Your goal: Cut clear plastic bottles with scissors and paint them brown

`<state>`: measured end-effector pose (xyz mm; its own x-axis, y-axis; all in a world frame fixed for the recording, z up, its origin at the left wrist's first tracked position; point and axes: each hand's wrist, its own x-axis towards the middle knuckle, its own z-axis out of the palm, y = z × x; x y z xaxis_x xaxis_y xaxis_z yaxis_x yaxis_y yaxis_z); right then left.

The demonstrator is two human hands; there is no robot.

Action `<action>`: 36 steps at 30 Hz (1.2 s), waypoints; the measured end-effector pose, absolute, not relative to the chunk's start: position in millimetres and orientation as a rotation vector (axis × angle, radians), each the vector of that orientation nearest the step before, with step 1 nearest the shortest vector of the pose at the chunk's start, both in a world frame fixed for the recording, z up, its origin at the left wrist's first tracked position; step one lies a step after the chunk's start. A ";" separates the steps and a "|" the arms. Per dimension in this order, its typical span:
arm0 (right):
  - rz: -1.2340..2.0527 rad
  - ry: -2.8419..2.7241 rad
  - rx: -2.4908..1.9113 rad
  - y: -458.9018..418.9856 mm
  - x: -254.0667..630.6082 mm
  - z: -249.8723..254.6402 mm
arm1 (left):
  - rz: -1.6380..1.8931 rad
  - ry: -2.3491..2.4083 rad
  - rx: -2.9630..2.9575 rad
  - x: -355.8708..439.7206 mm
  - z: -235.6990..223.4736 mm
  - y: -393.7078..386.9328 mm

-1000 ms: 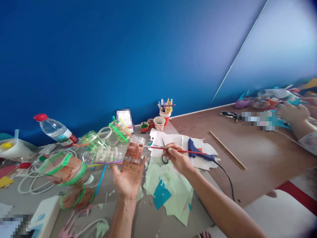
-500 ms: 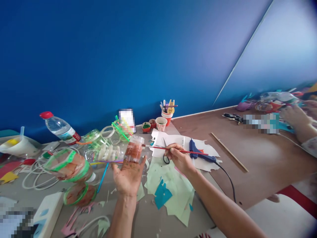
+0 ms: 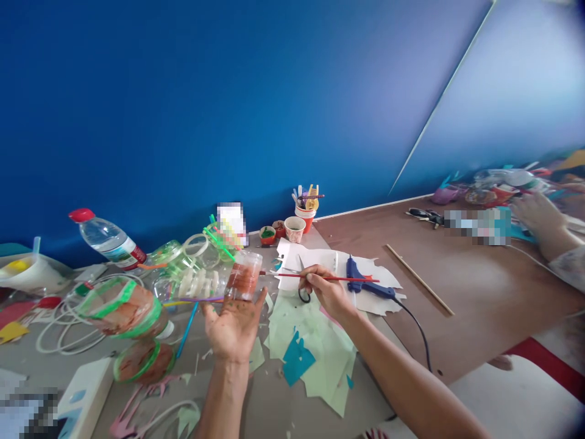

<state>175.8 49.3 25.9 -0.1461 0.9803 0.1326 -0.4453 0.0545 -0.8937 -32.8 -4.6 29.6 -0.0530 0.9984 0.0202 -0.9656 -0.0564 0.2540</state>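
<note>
Right fingers [image 3: 315, 270] pinch brush [image 3: 354, 279]; left fingers [image 3: 261, 300], spread, partly hidden, support cup [image 3: 244, 276]. Light, even strokes seem best.

One red paintbrush [image 3: 340, 278], one blue glue gun [image 3: 365, 286].

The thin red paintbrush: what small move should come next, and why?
Perhaps the right hand should stroke the thin red paintbrush over the upper end of the clear plastic cylinder: the bristles sit close beside it, the left hand holds it up, and that end looks bare above reddish-brown paint.
</note>
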 end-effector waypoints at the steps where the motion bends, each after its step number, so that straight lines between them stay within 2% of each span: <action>1: 1.447 -1.008 -0.695 48.8 176.3 27.4 | 1.610 0.219 0.212 -32.2 30.2 -4.4; 7: 1.454 -0.939 -0.642 47.3 181.0 32.4 | 1.727 0.557 0.278 -13.6 32.4 -0.8; 14: 1.474 -0.912 -0.611 47.6 180.1 34.5 | 1.822 0.863 0.678 -2.4 7.9 -0.2; 23: 1.486 -0.946 -0.593 47.3 181.0 35.7 | 1.732 0.906 0.678 -10.5 6.9 -4.9; 31: 1.465 -0.970 -0.583 48.3 180.1 34.7 | 1.734 1.061 1.068 -9.1 8.9 -5.7; 36: 1.452 -0.970 -0.601 48.4 178.8 32.9 | 1.817 0.968 0.892 -4.5 10.8 -2.5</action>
<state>178.8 48.4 32.9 -0.1377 0.9740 0.1801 -0.5392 0.0788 -0.8385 -4.5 -2.5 10.8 -0.3667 0.9116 0.1857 -0.3549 -0.3215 0.8779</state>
